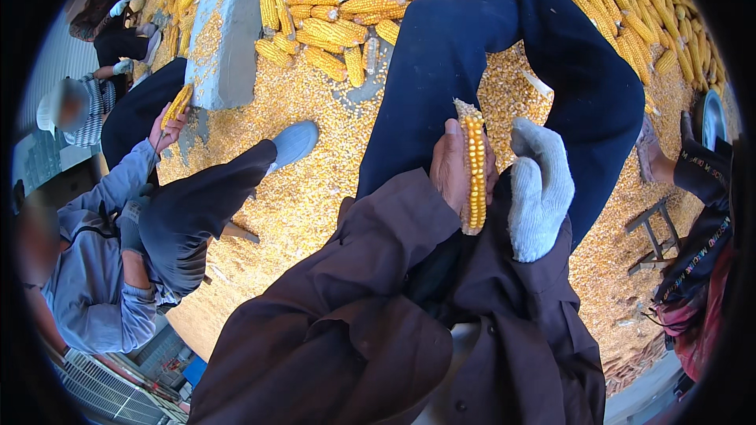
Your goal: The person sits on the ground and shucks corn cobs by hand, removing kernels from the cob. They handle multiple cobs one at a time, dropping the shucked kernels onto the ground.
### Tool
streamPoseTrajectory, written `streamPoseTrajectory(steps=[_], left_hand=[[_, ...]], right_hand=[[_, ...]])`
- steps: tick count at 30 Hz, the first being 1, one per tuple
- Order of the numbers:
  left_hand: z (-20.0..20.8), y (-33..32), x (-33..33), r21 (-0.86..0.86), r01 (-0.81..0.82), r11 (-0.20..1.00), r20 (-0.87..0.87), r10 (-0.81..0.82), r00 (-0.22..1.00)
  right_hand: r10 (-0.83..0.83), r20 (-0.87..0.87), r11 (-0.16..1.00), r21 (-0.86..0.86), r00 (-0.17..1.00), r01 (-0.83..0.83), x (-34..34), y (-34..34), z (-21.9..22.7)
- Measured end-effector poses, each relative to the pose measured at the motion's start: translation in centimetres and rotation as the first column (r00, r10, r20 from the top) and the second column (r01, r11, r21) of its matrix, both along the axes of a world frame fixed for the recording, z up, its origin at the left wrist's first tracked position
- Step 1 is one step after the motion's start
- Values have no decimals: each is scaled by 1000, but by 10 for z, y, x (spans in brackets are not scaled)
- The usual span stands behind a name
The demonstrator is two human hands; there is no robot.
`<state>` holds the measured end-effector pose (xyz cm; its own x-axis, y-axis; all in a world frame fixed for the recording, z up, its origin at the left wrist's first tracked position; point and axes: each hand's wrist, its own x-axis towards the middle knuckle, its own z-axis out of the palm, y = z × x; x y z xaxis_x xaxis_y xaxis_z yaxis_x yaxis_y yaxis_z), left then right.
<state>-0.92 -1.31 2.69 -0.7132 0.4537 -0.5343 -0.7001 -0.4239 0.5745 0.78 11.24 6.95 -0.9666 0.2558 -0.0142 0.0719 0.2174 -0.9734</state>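
Upright in my bare left hand (451,159) is a corn cob (475,169), with my thumb on its left side and fingertips showing on its right. Rows of yellow kernels run down the side I see. Its top end looks stripped and pale. Just to the right of the cob is my right hand (541,193), in a white knit glove. Its fingers curl loosely, with a gap between them and the thumb, and I see nothing held in it. Both hands are over my lap, between my dark trouser legs (445,71).
Loose kernels (315,181) cover the floor. Whole cobs (346,0) are heaped ahead and right. A grey block (228,55) stands to the left. Beside it a person holds a cob (177,106). More people sit far left and right, near a small stool (655,236).
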Motion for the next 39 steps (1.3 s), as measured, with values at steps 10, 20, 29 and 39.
streamPoseTrajectory(steps=[10, 20, 29, 39], left_hand=[[7, 13, 5, -178, -33, 983, -270, -17, 963], [4, 16, 5, -49, -11, 999, -272, -3, 962], [-1, 17, 4, -43, 57, 997, -213, -65, 975], [3, 8, 1, 4, 149, 989, -52, -149, 987]], right_hand=[[77, 178, 986, -156, 981, -49, -5, -21, -21], [45, 152, 995, -92, 987, -31, 1, -11, -25], [-23, 230, 973, -219, 973, 74, -3, -14, -19], [0, 192, 996, -86, 981, 16, -2, -5, -17]])
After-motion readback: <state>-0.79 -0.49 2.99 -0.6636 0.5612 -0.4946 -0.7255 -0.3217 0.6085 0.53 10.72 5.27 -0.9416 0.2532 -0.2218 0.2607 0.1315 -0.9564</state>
